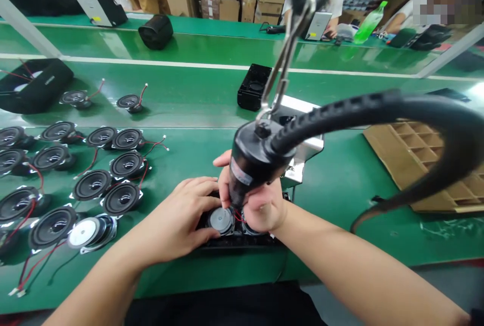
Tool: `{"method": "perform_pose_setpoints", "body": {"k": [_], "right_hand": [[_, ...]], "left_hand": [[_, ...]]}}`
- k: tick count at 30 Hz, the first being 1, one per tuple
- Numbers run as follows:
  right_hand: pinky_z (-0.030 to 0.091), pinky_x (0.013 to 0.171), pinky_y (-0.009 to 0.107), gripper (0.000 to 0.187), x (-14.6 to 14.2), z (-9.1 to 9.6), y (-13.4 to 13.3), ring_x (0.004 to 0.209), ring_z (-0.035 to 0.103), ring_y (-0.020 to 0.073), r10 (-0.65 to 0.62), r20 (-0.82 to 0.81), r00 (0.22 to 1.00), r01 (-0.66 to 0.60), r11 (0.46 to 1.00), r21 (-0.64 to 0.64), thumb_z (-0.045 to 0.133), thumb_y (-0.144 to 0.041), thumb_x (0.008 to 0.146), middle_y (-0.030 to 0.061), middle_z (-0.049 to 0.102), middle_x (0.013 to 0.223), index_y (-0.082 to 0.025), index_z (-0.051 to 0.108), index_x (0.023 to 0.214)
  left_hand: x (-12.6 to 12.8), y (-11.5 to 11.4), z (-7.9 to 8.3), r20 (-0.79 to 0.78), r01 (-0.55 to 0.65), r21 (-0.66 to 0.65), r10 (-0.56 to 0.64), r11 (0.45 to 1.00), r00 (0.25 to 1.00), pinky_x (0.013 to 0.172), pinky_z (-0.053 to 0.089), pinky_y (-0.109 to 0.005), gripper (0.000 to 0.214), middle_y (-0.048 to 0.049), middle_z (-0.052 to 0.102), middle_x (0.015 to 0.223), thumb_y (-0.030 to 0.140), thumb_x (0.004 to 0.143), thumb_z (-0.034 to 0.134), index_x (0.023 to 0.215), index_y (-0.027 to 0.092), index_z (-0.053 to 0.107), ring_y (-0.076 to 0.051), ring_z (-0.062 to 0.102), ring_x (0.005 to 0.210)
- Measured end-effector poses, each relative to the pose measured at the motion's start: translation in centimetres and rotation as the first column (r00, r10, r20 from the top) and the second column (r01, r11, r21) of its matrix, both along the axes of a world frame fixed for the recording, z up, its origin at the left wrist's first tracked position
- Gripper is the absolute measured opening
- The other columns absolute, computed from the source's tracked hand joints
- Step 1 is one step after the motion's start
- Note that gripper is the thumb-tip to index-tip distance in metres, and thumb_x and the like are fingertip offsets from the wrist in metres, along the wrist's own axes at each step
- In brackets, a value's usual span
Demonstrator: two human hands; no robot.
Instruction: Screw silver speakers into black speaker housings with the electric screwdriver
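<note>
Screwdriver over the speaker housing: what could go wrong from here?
1. Red wires lie right under the screwdriver nose; the bit could snag or nick them.
2. The left hand rests on the speaker close beside the tool; a slip could strike it.
3. The thick cable arcs off the tool gripped by the right hand; its pull might tilt the bit off the black housing.

The scene is viewed from a single head-worn camera, aimed forward and down. The fingers (200,185) are seen close, just below centre; the tabletop (340,190) is taken in beyond and to both sides of them.
</note>
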State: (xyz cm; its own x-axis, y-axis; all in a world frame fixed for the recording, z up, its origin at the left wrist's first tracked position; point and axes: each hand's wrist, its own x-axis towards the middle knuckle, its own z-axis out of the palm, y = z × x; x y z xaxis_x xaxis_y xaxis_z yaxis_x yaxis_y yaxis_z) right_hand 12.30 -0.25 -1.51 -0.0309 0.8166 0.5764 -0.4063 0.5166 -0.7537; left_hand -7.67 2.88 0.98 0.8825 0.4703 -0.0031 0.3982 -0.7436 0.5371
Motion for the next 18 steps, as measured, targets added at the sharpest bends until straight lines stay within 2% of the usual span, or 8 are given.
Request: {"method": "perform_pose_setpoints", "body": {"k": [3, 8, 11, 16, 18], "right_hand": [[0.047, 0.054, 0.032, 0.062, 0.0, -0.1, -0.1, 0.056, 0.053, 0.0168, 0.005, 0.024, 1.000, -0.005, 1.000, 0.003, 0.067, -0.076, 0.097, 0.0000, 0.063, 0.075, -0.019, 0.064, 0.122], [0.053, 0.065, 0.036, 0.056, 0.0, 0.1, -0.2, 0.056, 0.056, 0.0161, 0.033, 0.053, 0.998, -0.034, 0.999, 0.028, 0.067, -0.073, 0.099, -0.0015, 0.063, 0.078, -0.022, 0.066, 0.122], [0.055, 0.068, 0.036, 0.056, 0.3, 0.1, -0.1, 0.061, 0.058, 0.0178, 0.047, 0.094, 0.995, -0.048, 0.999, 0.013, 0.066, -0.073, 0.100, 0.0003, 0.065, 0.079, -0.021, 0.067, 0.121], [0.058, 0.092, 0.045, 0.055, 1.0, 0.1, -0.8, 0.070, 0.063, 0.0205, 0.034, 0.172, 0.984, -0.032, 0.999, -0.015, 0.063, -0.076, 0.100, 0.0015, 0.066, 0.079, -0.023, 0.067, 0.109], [0.058, 0.086, 0.043, 0.054, 0.7, 0.4, -1.3, 0.073, 0.063, 0.0220, 0.010, 0.203, 0.979, -0.003, 0.999, -0.037, 0.064, -0.076, 0.099, 0.0035, 0.067, 0.081, -0.022, 0.066, 0.106]], "left_hand": [[0.1, -0.1, 0.2, -0.008, 0.006, 0.021, -0.006, 1.000, 1.000, 0.120, 0.045, -0.058, 0.048, -0.0067, 0.065, 0.148, 0.018, 0.086, 0.079, 0.132, 0.032, 0.070, -0.036, 0.055, 0.145], [0.3, -0.3, 0.3, -0.043, -0.014, 0.025, 0.015, 1.000, 0.999, 0.120, 0.045, -0.059, 0.036, -0.0066, 0.067, 0.145, 0.020, 0.084, 0.083, 0.118, 0.028, 0.073, -0.038, 0.056, 0.145], [0.3, -0.5, 0.3, -0.055, -0.035, 0.019, 0.036, 0.999, 0.998, 0.120, 0.046, -0.056, 0.038, -0.0058, 0.066, 0.146, 0.018, 0.085, 0.084, 0.120, 0.029, 0.072, -0.036, 0.057, 0.144], [0.3, -0.8, 0.9, -0.064, -0.060, -0.005, 0.060, 0.998, 0.996, 0.108, 0.053, -0.051, 0.040, -0.0048, 0.072, 0.136, 0.015, 0.080, 0.088, 0.116, 0.028, 0.074, -0.034, 0.065, 0.130], [0.5, -1.0, 1.1, -0.073, -0.085, -0.015, 0.083, 0.996, 0.994, 0.105, 0.055, -0.050, 0.041, -0.0048, 0.073, 0.133, 0.014, 0.078, 0.089, 0.114, 0.027, 0.075, -0.034, 0.067, 0.126]]}}
